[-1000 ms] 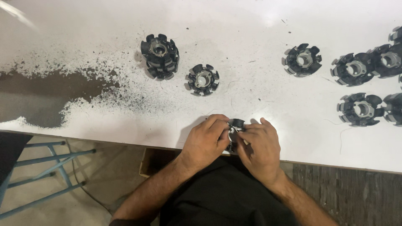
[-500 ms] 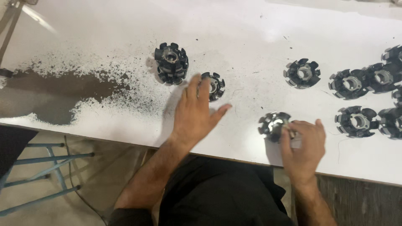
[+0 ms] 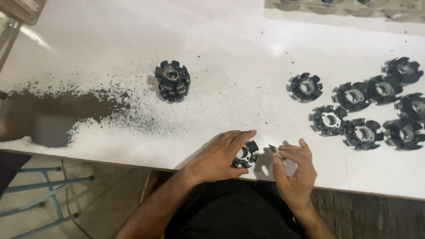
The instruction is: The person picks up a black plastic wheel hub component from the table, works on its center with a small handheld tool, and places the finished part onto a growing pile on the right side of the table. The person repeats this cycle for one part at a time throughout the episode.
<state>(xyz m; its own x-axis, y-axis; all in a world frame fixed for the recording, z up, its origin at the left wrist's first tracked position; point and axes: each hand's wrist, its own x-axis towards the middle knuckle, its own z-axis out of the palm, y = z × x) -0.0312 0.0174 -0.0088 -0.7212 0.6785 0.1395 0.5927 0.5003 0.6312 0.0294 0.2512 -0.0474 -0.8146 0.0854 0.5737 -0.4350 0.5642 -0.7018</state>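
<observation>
Over on the far left of my white table (image 3: 110, 40) there's a big dark smear of black grit (image 3: 53, 119), thinning out into specks toward the middle. Just right of that sits a stack of black toothed rotor parts (image 3: 172, 81), standing upright on its own, well apart from everything else.

Down near the front edge, my left hand (image 3: 220, 156) is cupped over a single black toothed rotor piece (image 3: 245, 155), fingers curled around its left side and thumb under it, so I've got it gripped and tilted a bit off the table. Just beside it, not touching, my right hand (image 3: 295, 170) has thumb and forefinger pinched narrow on a small pale sliver of something (image 3: 275, 150). Honestly it's too small to say what it is.

Further right there's a loose one (image 3: 305, 87) by itself, then a cluster of rotor pieces (image 3: 376, 108) lying flat near the right edge, several of them touching each other. Below the table on the left you can see a blue stool frame (image 3: 40, 190).
</observation>
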